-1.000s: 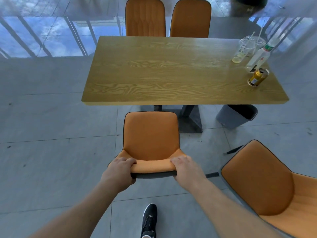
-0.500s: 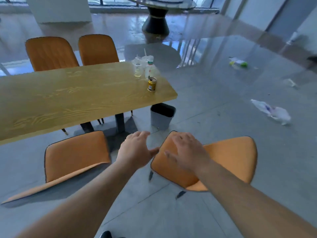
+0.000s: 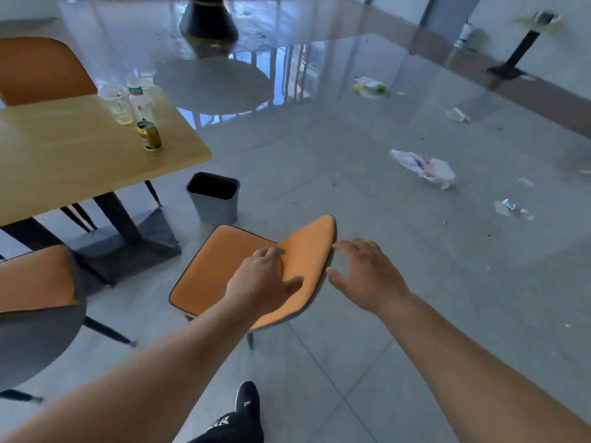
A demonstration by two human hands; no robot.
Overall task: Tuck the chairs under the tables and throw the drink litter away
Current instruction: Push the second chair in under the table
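Both arms reach out in front. The left hand (image 3: pixel 262 279) is flat, fingers together. The right hand (image 3: pixel 364 276) is open, fingers spread.

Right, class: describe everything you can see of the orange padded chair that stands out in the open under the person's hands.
The orange padded chair has an orange upholstered seat and backrest with dark piping along the edge, a grey outer shell and thin dark legs. It stands upright on the grey tiled floor, apart from the wooden table and not tucked under it, just in front of the grey waste bin. The left hand rests on its backrest; the right hand is open at the backrest's outer edge.
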